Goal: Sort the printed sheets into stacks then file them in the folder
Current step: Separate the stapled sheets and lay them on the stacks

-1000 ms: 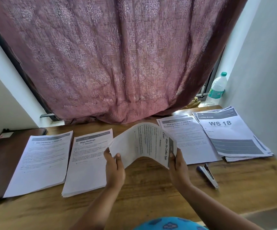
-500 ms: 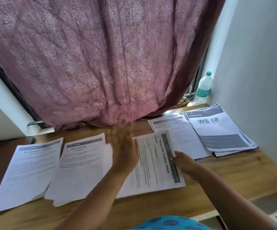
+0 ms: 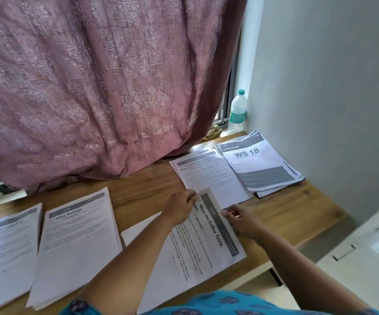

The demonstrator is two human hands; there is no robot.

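Both my hands are on the "Wipe the Coffee Table" sheet, with sorted stacks to each side.

Far to the left of my left hand (image 3: 180, 206) lies the "Dishwasher Loading" stack (image 3: 4, 248), its title blurred, and just beside it the "Wipe Railings" stack (image 3: 77, 244), both flat on the wooden table (image 3: 286, 221). My left hand rests on the top corner of the "Wipe the Coffee Table" sheet (image 3: 197, 253); its fingers look curled at the paper's edge, but I cannot tell if they pinch it. The sheet lies sideways on the table, between my two arms. My right hand (image 3: 240, 221) touches the sheet's grey title band with fingers bent; a real grip I cannot confirm. Beyond my right hand is the "Charging Small Items" stack (image 3: 209, 176), then the "WS 18" stack (image 3: 261, 164). Behind these, a plastic bottle (image 3: 237, 112) stands beside the curtain (image 3: 104, 87).
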